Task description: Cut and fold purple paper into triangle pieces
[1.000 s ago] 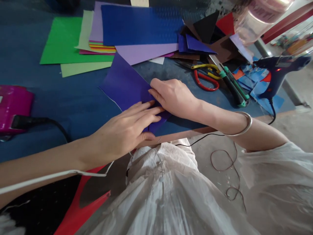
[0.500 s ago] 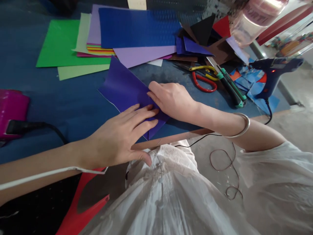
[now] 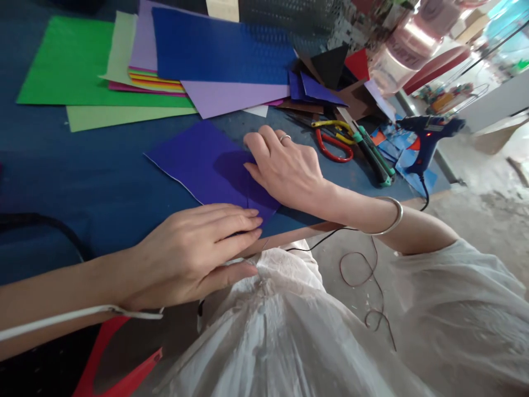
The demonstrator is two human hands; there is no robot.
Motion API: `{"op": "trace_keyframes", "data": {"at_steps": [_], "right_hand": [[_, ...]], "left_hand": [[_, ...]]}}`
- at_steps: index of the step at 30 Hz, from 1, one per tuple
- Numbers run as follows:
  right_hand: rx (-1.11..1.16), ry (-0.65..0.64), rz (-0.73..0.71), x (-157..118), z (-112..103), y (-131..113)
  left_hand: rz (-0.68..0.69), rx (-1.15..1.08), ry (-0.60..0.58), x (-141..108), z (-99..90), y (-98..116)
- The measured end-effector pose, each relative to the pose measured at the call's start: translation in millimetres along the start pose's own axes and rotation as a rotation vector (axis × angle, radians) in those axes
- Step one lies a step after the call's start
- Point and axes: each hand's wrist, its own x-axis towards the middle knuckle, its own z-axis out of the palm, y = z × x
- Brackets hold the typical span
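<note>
A creased purple sheet (image 3: 202, 160) lies near the front edge of the blue table. My left hand (image 3: 194, 248) rests flat on its lower part, fingers stretched out and pointing right, thumb apart below the table edge. Over the sheet's right side is my right hand (image 3: 285, 165), its fingers curled down and the thumb pointing left on the paper; whether the fingertips pinch anything is hidden. Red-and-yellow-handled scissors (image 3: 334, 144) lie to the right of this hand, beside a green-and-black cutter (image 3: 372, 154).
Stacked coloured sheets (image 3: 223, 52) lie at the back, with a green sheet (image 3: 74, 66) at their left. Dark paper scraps (image 3: 330, 66), a pink bottle (image 3: 407, 52) and a glue gun (image 3: 427, 140) with a lit red light are at the right. A black cable (image 3: 49, 223) crosses the left side.
The purple sheet's raised upper part now lies flatter. My left hand has shifted down toward the table edge; my right hand's fingers have lifted and spread slightly. The view has shifted right.
</note>
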Motion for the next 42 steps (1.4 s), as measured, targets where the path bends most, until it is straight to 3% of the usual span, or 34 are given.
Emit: {"op": "trace_keyframes", "data": {"at_steps": [2,8,18,27,36,42], "right_hand": [[-0.012,0.006,-0.019,-0.8,-0.9,-3.2],[0.04,-0.165,-0.046,2.4,-1.8,-12.8],[0.14,-0.16,-0.022,2.6,-5.0,-24.4],[0.089,-0.101,-0.129,4.4,-2.1,-9.8],[0.044,-0.149,-0.082,7.6,2.0,19.0],[0.062,-0.178,-0.081,7.6,2.7,25.5]], "left_hand": [[-0.028,-0.024,0.027,0.3,0.7,-0.1],[-0.039,-0.014,0.053,4.1,-2.3,4.2],[-0.031,0.021,0.051,8.1,-4.5,8.9],[-0.06,0.054,0.036,3.3,-3.4,13.8],[-0.009,0.006,0.061,-1.0,-0.6,10.7],[0.002,0.033,0.096,-2.1,1.4,12.1]]}}
